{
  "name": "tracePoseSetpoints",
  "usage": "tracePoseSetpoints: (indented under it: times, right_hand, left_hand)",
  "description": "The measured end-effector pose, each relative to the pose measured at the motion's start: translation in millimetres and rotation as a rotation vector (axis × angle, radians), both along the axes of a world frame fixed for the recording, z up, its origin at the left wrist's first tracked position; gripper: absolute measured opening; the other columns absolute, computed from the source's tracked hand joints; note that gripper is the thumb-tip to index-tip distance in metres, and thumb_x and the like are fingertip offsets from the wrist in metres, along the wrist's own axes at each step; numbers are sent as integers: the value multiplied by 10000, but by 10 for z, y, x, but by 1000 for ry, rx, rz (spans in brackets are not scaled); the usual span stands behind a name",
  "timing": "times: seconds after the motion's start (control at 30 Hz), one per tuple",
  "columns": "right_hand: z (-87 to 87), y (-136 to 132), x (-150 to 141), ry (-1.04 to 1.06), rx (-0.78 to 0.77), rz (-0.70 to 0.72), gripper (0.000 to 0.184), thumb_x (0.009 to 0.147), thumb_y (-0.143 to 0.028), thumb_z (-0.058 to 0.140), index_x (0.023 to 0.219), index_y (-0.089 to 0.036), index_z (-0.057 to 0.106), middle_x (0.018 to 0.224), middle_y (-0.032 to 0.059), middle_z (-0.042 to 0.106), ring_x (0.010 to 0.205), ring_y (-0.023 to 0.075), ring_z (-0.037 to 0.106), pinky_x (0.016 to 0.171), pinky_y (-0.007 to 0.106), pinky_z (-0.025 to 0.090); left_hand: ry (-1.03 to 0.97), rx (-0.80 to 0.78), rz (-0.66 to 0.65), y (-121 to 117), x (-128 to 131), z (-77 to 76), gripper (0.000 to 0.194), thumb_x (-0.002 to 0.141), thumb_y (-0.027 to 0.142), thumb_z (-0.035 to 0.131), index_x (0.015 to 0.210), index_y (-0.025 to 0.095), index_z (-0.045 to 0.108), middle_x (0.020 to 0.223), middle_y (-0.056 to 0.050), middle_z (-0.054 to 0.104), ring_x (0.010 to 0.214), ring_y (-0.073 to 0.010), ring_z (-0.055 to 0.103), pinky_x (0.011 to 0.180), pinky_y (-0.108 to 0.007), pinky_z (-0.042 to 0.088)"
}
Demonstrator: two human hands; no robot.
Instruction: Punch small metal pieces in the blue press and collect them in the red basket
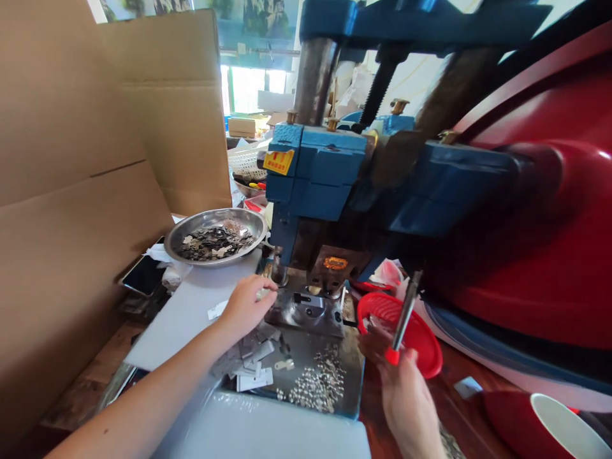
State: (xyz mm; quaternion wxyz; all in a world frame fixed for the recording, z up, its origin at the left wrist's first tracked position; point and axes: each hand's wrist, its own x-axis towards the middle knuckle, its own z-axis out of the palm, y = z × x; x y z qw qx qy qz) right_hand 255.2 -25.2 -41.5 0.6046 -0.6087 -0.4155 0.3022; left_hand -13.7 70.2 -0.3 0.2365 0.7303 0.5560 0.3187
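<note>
My left hand (249,303) is at the left edge of the metal die (308,306) on a blue press (315,169). Its fingers are bent together, and whatever small piece they hold is hard to make out. On the right, my right hand (408,395) is closed around the red-ended lever (406,315), a steel rod slanting up toward the press; its fingers are blurred. Below the die, flat metal pieces (255,380) lie scattered on the press base, beside a heap of small shiny metal beads (318,386).
A steel bowl (262,233) of thin metal pieces stands at the left, near a phone (143,275) and tall cardboard (167,115). A red plastic basket (430,350) sits right of the press. The large red wheel (540,255) fills the right side.
</note>
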Motion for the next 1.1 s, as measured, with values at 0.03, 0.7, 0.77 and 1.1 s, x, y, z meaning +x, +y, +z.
tracePoseSetpoints:
  times: [0.03,0.7,0.77,1.1]
  right_hand:
    - [-9,-67,31,54,-5,15,494,840,-574,436,1070,-195,652,936,82,707,914,241,644,837,373,487]
    - [176,844,-401,-495,-162,159,269,705,-451,567,771,-196,623,733,46,663,708,212,611,661,335,455]
    - [145,733,-270,-374,-166,89,318,726,-498,530,764,-189,594,675,32,637,628,188,585,596,313,445]
    - [-18,-14,-242,-891,-36,346,177,836,-331,521,804,-261,680,862,32,664,844,207,600,778,357,464]
  left_hand:
    - [35,-22,-44,-44,-93,5,151,812,261,537,889,235,664,940,-20,658,956,-214,569,857,-345,427]
    - [467,-170,-269,-290,-298,-42,153,751,298,638,887,229,647,896,-43,636,919,-250,548,817,-342,385]
    - [442,-190,-261,-314,-291,-33,147,735,276,643,874,230,645,912,-39,634,936,-245,544,819,-331,387]
    - [143,-298,-193,-422,-185,-13,137,789,282,542,863,252,653,891,11,679,813,-187,603,707,-272,422]
